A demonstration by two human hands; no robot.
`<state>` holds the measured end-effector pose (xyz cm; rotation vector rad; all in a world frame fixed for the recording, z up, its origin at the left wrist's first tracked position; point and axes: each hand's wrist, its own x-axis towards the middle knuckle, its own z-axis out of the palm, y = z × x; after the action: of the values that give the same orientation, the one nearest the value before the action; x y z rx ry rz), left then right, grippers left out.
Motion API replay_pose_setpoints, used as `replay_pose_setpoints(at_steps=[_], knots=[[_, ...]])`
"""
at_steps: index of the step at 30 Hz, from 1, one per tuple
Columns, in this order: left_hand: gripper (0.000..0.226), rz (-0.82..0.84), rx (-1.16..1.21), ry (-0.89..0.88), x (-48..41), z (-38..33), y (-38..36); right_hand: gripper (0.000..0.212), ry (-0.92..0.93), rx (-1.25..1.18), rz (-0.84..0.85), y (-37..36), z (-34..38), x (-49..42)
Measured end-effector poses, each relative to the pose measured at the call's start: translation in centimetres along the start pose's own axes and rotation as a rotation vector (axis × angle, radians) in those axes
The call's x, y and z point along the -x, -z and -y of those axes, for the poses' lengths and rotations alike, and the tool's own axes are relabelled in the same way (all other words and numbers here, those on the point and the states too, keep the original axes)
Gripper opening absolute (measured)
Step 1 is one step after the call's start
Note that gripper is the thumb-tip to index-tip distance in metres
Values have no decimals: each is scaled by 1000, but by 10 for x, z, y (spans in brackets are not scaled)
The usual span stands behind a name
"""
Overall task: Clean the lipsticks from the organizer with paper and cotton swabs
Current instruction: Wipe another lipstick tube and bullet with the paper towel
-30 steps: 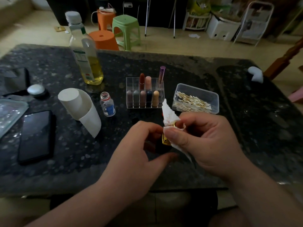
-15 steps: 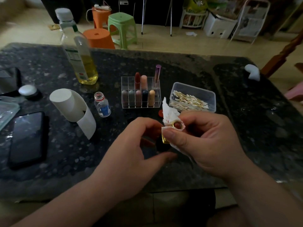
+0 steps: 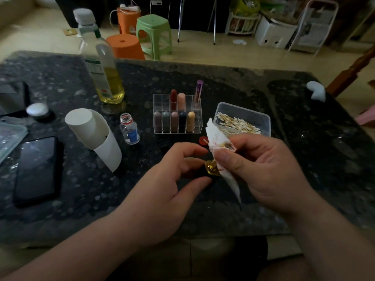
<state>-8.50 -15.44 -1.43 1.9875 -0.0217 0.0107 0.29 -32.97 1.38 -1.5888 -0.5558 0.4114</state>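
Near the organizer [image 3: 177,115], our left hand [image 3: 162,185] pinches the lipstick [image 3: 212,169] steady while our right hand [image 3: 261,171], closed on stained paper [image 3: 218,138], should twist gently around the gold collar.

head-worn view, down over table [image 3: 60,179]

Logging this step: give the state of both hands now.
Left hand: closed on the lipstick.
Right hand: closed on the paper, wiping it.

Eight lipsticks [image 3: 174,120], two bottles [image 3: 105,78].
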Motion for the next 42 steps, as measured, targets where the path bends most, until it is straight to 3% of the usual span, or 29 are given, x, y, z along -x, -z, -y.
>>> replay_pose_setpoints(at_steps=[8, 11, 17, 22, 28, 35, 39, 42], knots=[[52, 57, -14, 110, 1, -2, 7, 14, -99, -72, 27, -3, -2, -5], [38, 59, -96, 204, 0, 0, 8, 21, -157, -83, 57, -5, -7, -8], [25, 125, 165, 384, -1, 8, 24, 19, -263, -103, 140, 1, -18, -18], [22, 117, 232, 424, 2, 16, 32, 42, -320, -113, 203, 2, -28, -26], [20, 122, 340, 426, 2, 18, 33, 14, -332, -165, 209, -2, -30, -27], [34, -117, 590, 406, 2, 26, 39, 45, -485, -466, 234, -1, -38, -31], [37, -152, 746, 373, -3, 28, 39, 13, -587, -466, 210, -13, -36, -31], [35, -114, 760, 344, -3, 30, 39, 16, -654, -390, 269, -18, -36, -34]])
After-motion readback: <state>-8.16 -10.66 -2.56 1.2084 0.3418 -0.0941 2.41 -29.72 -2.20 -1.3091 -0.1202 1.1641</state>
